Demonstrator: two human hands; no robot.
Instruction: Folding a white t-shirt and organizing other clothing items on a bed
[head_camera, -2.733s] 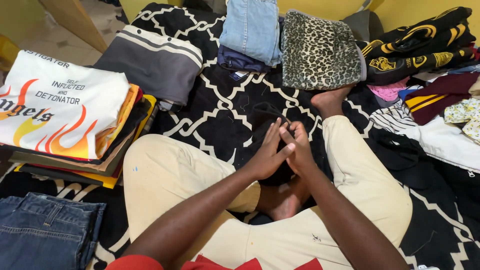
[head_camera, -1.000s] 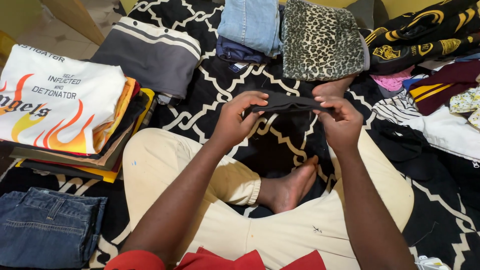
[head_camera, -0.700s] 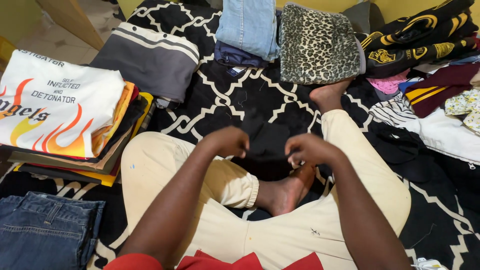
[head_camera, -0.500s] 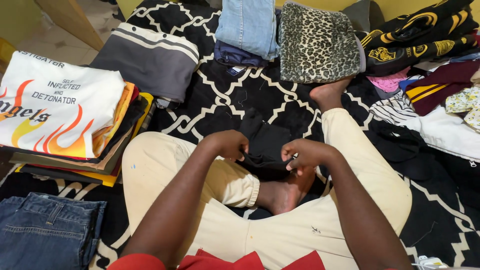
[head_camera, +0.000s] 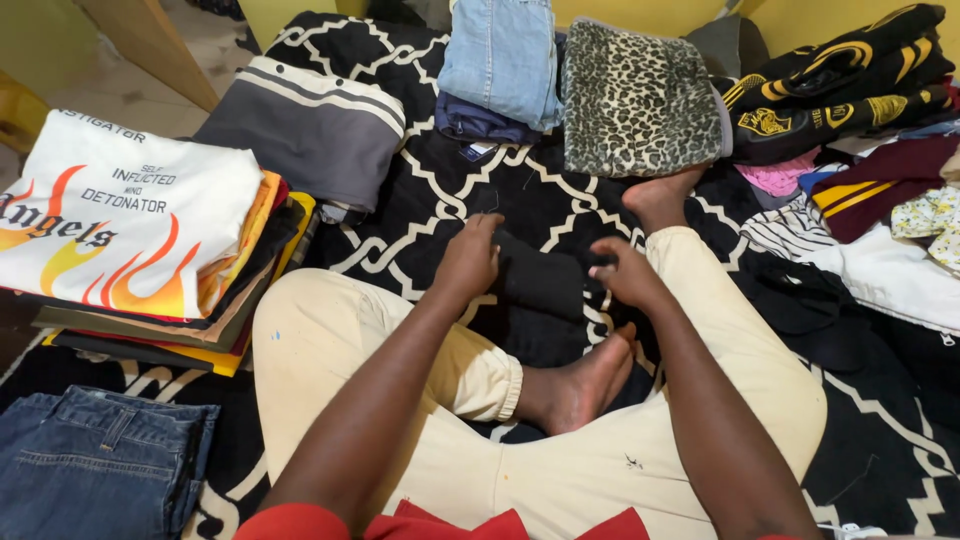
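Black folded garment (head_camera: 540, 280) pressed flat between both hands on the patterned rug (head_camera: 450, 190).

Garment: soft dark cloth, compact rectangular fold, matte; lies on the black-and-white geometric rug just ahead of the crossed legs in cream trousers (head_camera: 340, 350). Left hand (head_camera: 468, 262) rests on its left edge, fingers curled down onto the cloth. Right hand (head_camera: 622, 272) sits at its right edge, fingers bent, pinching the fold. Nearby: stack of folded printed shirts (head_camera: 130, 230) to the left, leopard-print fuzzy piece (head_camera: 635, 95) beyond, folded blue jeans (head_camera: 95, 465) at lower left.
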